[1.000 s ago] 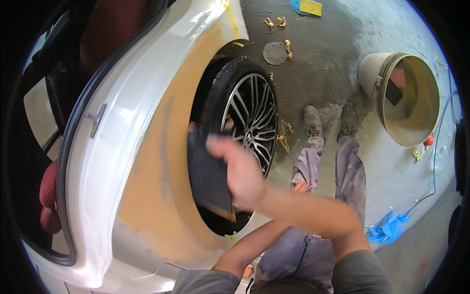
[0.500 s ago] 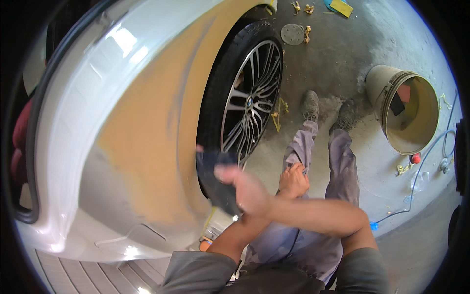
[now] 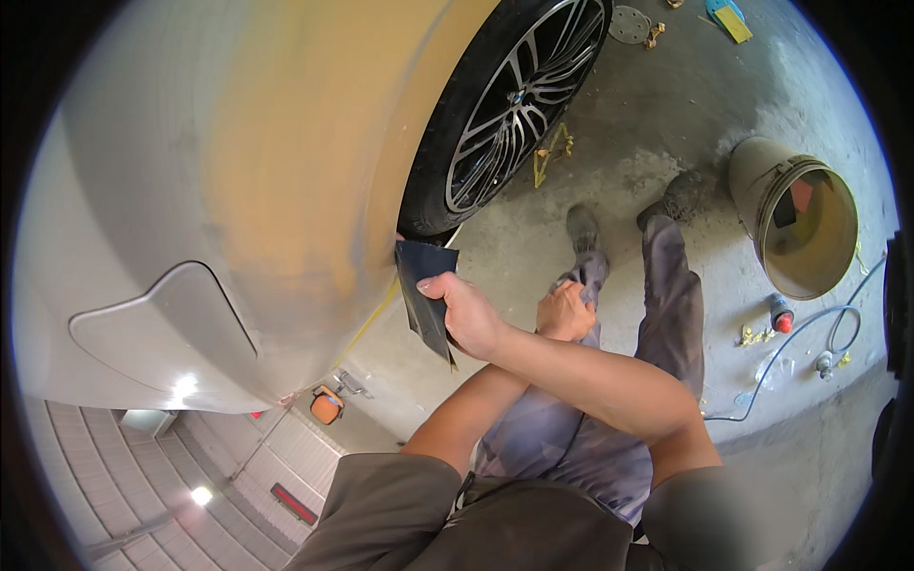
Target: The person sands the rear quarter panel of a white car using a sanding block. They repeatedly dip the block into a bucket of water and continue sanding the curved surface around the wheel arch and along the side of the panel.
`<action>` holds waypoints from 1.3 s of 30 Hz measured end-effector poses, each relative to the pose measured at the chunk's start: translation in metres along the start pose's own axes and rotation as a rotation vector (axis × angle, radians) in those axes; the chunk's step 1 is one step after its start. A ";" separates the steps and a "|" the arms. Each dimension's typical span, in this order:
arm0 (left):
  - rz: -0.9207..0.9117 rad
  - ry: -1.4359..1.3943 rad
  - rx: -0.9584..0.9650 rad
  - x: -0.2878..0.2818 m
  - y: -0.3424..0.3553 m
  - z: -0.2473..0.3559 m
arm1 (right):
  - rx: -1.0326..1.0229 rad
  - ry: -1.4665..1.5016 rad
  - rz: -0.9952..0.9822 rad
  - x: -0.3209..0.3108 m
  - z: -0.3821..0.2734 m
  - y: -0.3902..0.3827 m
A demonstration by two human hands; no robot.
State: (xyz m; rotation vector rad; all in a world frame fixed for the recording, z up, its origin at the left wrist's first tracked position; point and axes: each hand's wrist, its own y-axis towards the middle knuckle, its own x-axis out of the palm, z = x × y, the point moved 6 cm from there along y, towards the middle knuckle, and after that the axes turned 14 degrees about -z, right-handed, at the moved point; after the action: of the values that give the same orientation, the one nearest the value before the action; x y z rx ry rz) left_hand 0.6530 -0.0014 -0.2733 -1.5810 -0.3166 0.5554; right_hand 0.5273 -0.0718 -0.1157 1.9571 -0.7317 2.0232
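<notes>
My right hand (image 3: 468, 314) crosses over my left forearm and grips a dark sheet of sandpaper (image 3: 426, 295), thumb on its near face. The sheet's upper end meets the edge of the car's body panel (image 3: 314, 181), just behind the wheel (image 3: 514, 105). The fingers' far side is mostly hidden behind the sheet. A broad tan patch with grey edges covers this panel. My left hand (image 3: 566, 312) rests on my left leg near the knee, fingers curled in; whether anything is inside them is hidden.
At the right a bucket (image 3: 809, 224) has sanding pads inside. Near it lie a red-capped bottle (image 3: 782, 314) and a blue hose (image 3: 762, 381). Yellow tape scraps (image 3: 552, 154) lie by the wheel. A fuel flap (image 3: 164, 325) is at the left.
My view has shifted toward the rear of the car, bringing the fuel flap fully into sight. The blurred right hand with the sandpaper is now sharper, at the panel edge. My left hand stays on the leg.
</notes>
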 end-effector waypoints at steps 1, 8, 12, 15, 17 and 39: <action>-0.011 0.022 0.013 0.006 0.005 -0.006 | 0.030 -0.112 0.029 -0.008 0.006 0.000; -0.089 0.102 0.073 0.049 0.017 -0.065 | -0.046 0.423 -0.037 0.004 0.000 -0.001; -0.084 0.106 0.101 0.058 0.013 -0.079 | -0.082 0.312 0.091 0.022 0.001 -0.004; -0.073 0.121 0.143 0.061 0.012 -0.085 | -0.257 0.074 0.139 0.027 -0.015 0.001; -0.063 0.121 0.151 0.064 0.010 -0.094 | -0.445 -0.082 0.247 0.032 -0.014 0.009; 0.229 -0.103 0.086 0.032 0.032 -0.063 | -0.835 -1.183 0.537 -0.092 -0.342 0.052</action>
State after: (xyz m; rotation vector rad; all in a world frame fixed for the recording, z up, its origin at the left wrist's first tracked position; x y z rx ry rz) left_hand 0.7092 -0.0418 -0.3093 -1.5176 -0.1865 0.8186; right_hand 0.2126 0.0714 -0.2092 2.2865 -2.0411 0.2215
